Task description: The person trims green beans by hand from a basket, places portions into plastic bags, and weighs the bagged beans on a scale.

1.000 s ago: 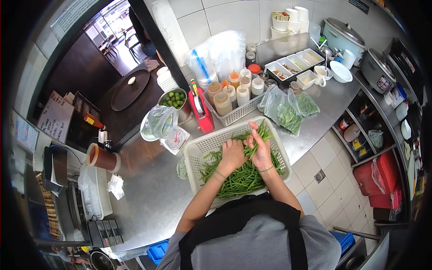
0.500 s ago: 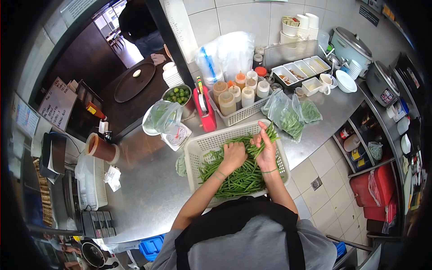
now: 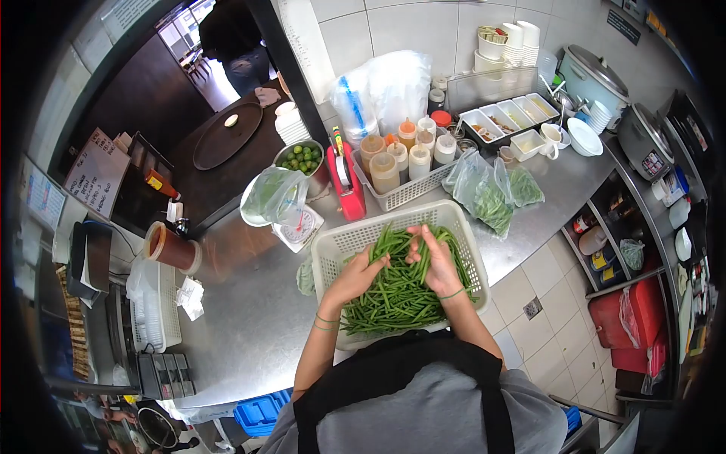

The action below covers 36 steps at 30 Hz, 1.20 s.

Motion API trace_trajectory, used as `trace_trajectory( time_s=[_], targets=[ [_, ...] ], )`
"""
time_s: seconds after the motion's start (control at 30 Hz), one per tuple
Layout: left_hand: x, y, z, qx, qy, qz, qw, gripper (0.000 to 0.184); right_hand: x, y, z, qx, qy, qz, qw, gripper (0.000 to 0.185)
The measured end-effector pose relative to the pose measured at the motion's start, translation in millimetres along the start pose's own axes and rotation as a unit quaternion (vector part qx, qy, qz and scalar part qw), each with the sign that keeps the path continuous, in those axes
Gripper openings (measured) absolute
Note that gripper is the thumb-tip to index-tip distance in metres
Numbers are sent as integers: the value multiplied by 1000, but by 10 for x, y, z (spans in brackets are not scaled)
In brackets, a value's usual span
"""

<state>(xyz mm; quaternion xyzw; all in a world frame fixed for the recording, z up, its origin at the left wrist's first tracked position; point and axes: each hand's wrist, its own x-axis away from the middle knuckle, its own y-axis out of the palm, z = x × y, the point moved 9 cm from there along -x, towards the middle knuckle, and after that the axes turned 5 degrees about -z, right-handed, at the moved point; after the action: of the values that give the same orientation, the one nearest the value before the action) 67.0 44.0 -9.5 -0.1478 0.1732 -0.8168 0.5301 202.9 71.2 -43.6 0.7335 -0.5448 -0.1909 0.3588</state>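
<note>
Inside the basket [image 3: 322, 277] on the counter [image 3: 234, 333], the head view shows green beans [image 3: 397, 304] apparently being handled loose: the left hand [image 3: 355, 281] bends over them, the right hand [image 3: 439, 266] curls among them; whether either grips any cannot be told. Any next move, in this judgement, calls for a light touch within the basket.

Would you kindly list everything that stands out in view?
Rectangular perforated plastic basket: one, off-white, on flat silver metal counter
Long slim beans: many, green, inside basket
Boxy plastic tape dispenser: one, red, behind basket
Tapered plastic squeeze bottles: several, mixed colours, right of dispenser
Filled plastic bags: at least two, clear, right of bottles
Oval flat tray: one, dark brown, upper left
Left hand: one, bare, over beans
Right hand: one, bare, over beans
</note>
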Motion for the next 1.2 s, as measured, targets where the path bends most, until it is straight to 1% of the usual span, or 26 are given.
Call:
trace_trajectory(
  time_s=[0.03, 0.07, 0.13, 0.17, 0.2, 0.23, 0.27, 0.3, 0.33, 0.37, 0.4, 0.43, 0.47, 0.5, 0.57, 0.6, 0.7, 0.73, 0.83, 0.93, 1.0, 1.03, 1.07, 1.17, 1.2],
  targets=[
    [17, 25, 20, 70, -12, -28, 997, 30, 9, 80, 68, -5, 19, -23, 1000, 40],
    [28, 22, 79, 110, -9, -22, 994, 30, 25, 182, 121, 5, 33, -46, 998, 43],
    [19, 59, 183, 189, -4, -10, 982, 31, 47, 302, 259, -21, 57, -63, 996, 41],
    [9, 60, 108, 130, -38, 7, 991, 32, 71, 340, 313, -33, 69, -72, 994, 41],
    [-1, 52, 56, 70, -72, 25, 995, 32, 73, 335, 375, 2, 77, -79, 994, 39],
    [-8, 38, 32, 10, -106, 42, 993, 33, 91, 291, 401, 25, 72, -58, 995, 38],
    [-5, 45, 54, -101, -135, 42, 985, 33, 111, 269, 430, 48, 68, -37, 996, 37],
    [-16, 58, 105, -170, -123, 68, 975, 33, 133, 276, 441, 72, 64, -16, 995, 37],
    [-9, 97, 149, -237, -111, 94, 960, 33, 162, 224, 468, 49, 67, 42, 996, 36],
    [0, 126, 207, -304, -99, 119, 940, 34, 147, 241, 461, 44, 67, 27, 996, 39],
    [5, 173, 247, -282, -88, 115, 948, 40, 123, 249, 448, 38, 66, 12, 997, 42],
    [30, 209, 314, -287, -53, 117, 949, 42, 107, 270, 423, 33, 67, -3, 997, 46],
    [66, 250, 374, -290, -18, 119, 949, 46, 128, 202, 405, 36, 82, 36, 995, 48],
    [91, 278, 444, -294, 18, 121, 948, 49, 115, 130, 410, 24, 80, 52, 995, 44],
    [128, 250, 553, -262, -18, 56, 963, 54, 74, -28, 453, -3, 75, 85, 994, 38],
    [151, 239, 565, -245, -36, 23, 969, 57, 93, -11, 441, -16, 86, 94, 992, 22],
    [189, 119, 518, -156, 13, 37, 987, 56, 104, 78, 419, -58, 94, 62, 992, 18],
    [198, 94, 463, -103, 22, 46, 993, 53, 96, 94, 440, -82, 97, 55, 990, 15],
    [241, 33, 397, -37, 72, 98, 992, 46, 89, 205, 493, -144, 129, 20, 981, 12],
    [258, -33, 232, 56, 74, 154, 984, 39, 55, 287, 552, -215, 131, -12, 968, 15],
    [261, -59, 144, 209, 59, 160, 963, 36, 35, 317, 503, -246, 116, -15, 962, 14],
    [258, -65, 106, 284, 52, 162, 944, 35, 23, 350, 464, -260, 109, -17, 959, 13],
    [259, -82, 40, 328, 37, 179, 927, 39, 33, 359, 429, -286, 110, 0, 952, 12],
    [242, -56, -226, 455, -8, 229, 861, 53, 52, 421, 298, -300, 82, -1, 950, 11],
    [211, 43, -294, 527, -19, 211, 823, 54, 66, 437, 260, -297, 72, 9, 952, 11]
  ],
)
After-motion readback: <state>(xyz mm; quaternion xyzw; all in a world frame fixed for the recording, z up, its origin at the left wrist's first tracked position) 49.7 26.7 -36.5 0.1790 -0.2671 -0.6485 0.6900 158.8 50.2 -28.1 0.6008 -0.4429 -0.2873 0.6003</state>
